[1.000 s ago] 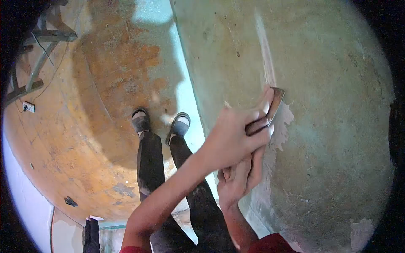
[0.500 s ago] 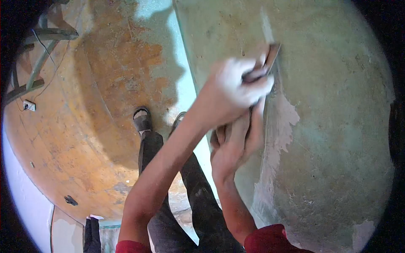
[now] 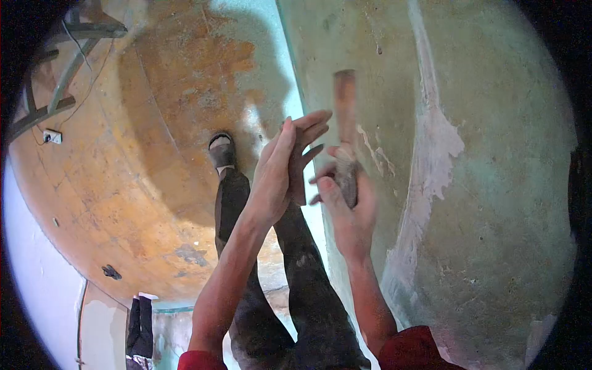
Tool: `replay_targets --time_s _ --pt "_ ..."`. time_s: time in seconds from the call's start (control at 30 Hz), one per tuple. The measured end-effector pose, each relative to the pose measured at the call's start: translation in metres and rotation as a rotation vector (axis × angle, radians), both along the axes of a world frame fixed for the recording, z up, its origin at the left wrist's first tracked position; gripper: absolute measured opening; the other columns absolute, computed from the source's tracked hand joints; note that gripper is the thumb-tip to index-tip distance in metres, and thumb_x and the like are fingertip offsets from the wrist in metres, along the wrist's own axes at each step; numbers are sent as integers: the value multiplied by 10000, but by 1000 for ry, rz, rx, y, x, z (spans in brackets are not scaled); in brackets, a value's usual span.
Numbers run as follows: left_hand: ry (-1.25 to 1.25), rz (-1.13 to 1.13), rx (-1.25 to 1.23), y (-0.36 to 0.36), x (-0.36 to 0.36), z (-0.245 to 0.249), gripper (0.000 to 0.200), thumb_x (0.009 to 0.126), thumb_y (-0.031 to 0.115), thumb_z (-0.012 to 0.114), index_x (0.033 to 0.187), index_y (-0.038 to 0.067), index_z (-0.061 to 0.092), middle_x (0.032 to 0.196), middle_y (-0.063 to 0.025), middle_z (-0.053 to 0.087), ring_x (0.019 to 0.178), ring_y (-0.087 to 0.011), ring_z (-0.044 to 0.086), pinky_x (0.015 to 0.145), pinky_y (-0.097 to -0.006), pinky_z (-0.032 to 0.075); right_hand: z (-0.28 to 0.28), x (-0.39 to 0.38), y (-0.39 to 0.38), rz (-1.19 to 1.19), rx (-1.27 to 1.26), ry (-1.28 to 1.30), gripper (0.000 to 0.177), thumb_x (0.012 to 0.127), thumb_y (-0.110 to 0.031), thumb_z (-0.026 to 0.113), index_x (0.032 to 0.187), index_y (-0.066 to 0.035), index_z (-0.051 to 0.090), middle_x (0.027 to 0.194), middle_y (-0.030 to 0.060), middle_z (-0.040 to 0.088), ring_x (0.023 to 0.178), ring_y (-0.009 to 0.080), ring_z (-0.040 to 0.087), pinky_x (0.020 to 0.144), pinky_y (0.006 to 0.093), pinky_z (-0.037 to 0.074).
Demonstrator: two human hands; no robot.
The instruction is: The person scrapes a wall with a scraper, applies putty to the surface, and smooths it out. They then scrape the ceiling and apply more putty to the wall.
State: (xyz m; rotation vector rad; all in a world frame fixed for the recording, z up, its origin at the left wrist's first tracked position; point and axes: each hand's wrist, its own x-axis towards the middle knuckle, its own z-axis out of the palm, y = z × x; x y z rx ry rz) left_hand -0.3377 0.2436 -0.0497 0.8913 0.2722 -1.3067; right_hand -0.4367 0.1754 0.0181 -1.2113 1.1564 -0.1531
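Observation:
My right hand [image 3: 353, 213] is closed round the grey, smeared handle of a putty knife [image 3: 345, 102]. Its brownish blade points up, blurred, in front of the green wall [image 3: 512, 185]. To the left, my left hand [image 3: 274, 169] has its thumb up and its fingers stretched towards the knife. A flat brownish plate with a straight lower edge [image 3: 298, 182] lies against that palm, held between thumb and fingers. Both hands are apart and off the wall. A pale strip of filler [image 3: 431, 148] with a ragged edge runs down the wall to the right of them.
The orange-brown, worn floor [image 3: 166, 123] spreads on the left, with my sandalled foot [image 3: 222, 150] on it. A wooden frame [image 3: 61, 80], a cable and a white socket block [image 3: 53, 136] are at the upper left. Another person's dark-trousered legs [image 3: 139, 324] show at the lower left.
Both hands have come away from the filler strip towards the left and moved apart. The putty knife now points up in my right hand, and more of the filler strip shows.

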Motion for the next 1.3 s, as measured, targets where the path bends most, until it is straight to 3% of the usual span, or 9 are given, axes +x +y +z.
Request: replay_targets --time_s 0.07,0.23,0.33,0.4,0.43,0.5,0.53,0.97,1.3 --pt "-93 -44 -33 -2 -1 6 667 1069 516 242 1487 13 377 1521 -132 426 1186 -247 582 1003 -413 487 -7 -6 4 182 -84 33 467 918 -138 691 1321 33 528 1124 98 634 1054 176 605 933 321 480" --pt "-16 -76 -185 10 -6 13 676 1071 520 219 1499 20 371 1502 -137 442 1203 -244 573 1041 -390 456 3 0 3 100 -44 46 479 906 -104 683 1337 25 520 1185 122 641 1122 204 608 972 333 467" --pt "-167 -75 15 13 -9 24 705 1064 549 208 1460 8 426 1405 -141 530 1177 -231 588 1040 -368 447 9 2 2 202 -32 21 463 894 -66 677 1323 27 530 1196 132 642 1127 201 611 976 329 467" --pt "-102 -93 29 17 -4 34 604 1064 486 372 1372 -14 516 1268 -123 622 1134 -213 607 1026 -354 449 7 1 0 227 -68 1 451 885 -54 681 1307 28 546 1169 127 654 1099 186 623 951 318 485" --pt "-103 -94 27 19 -6 37 604 1064 486 372 1372 -14 516 1268 -123 622 1134 -213 607 1026 -354 449 9 2 -3 226 -70 0 451 885 -54 681 1307 28 546 1169 127 654 1099 186 623 951 318 485" --pt "-347 -91 122 25 -10 42 436 1014 315 586 1280 -31 583 1168 -96 671 1095 -183 621 1004 -337 460 15 4 -10 162 39 28 443 880 -43 683 1297 30 555 1151 121 663 1084 182 634 942 318 496" --pt "-249 -48 162 27 -10 46 363 938 161 699 1235 -29 613 1151 -82 678 1058 -154 630 956 -315 485 17 3 -12 192 -3 75 451 875 -36 684 1301 35 552 1145 117 669 1072 177 640 934 319 505" --pt "-617 -163 380 14 -3 59 323 946 167 676 1225 5 672 1005 -87 703 934 -119 648 838 -284 523 26 -4 -3 161 -144 173 520 865 -38 704 1345 55 527 1162 147 674 1075 187 647 932 319 509" --pt "-580 -401 193 21 12 56 368 986 211 622 1285 -3 635 1070 -87 700 991 -130 608 907 -299 486 21 -8 -17 48 147 45 568 826 -58 744 1344 39 532 1059 96 667 963 150 650 880 289 526"
